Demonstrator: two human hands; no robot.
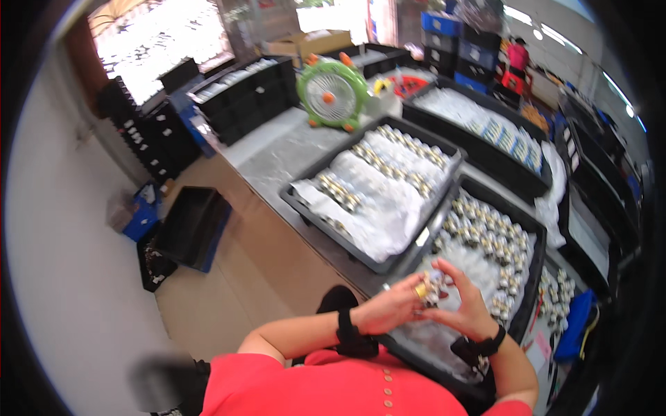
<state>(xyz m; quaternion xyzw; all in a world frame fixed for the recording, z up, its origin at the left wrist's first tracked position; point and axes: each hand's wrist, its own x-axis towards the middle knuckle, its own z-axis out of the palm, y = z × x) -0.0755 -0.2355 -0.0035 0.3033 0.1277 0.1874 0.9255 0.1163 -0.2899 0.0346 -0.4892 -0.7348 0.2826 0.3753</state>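
Observation:
Over the near black tray, my two hands meet around a small cluster of brass-and-silver metal fittings (433, 290). My left hand (390, 307) is closed on them from the left, a gold-coloured part showing at its fingertips. Curved like a C, my right hand (466, 310) brackets the cluster between thumb and forefinger; blur hides the exact contact. Below, the near tray (538, 239) holds rows of similar fittings (485, 225) on a clear plastic liner. Both wrists wear black bands.
A second lined tray (295, 197) with rows of fittings lies just beyond. Behind it stand a green fan (333, 93) and a deep black tray (479, 139). Loose fittings (555, 291) and a blue item (577, 326) lie at right. Empty-looking bins (191, 225) rest on the floor.

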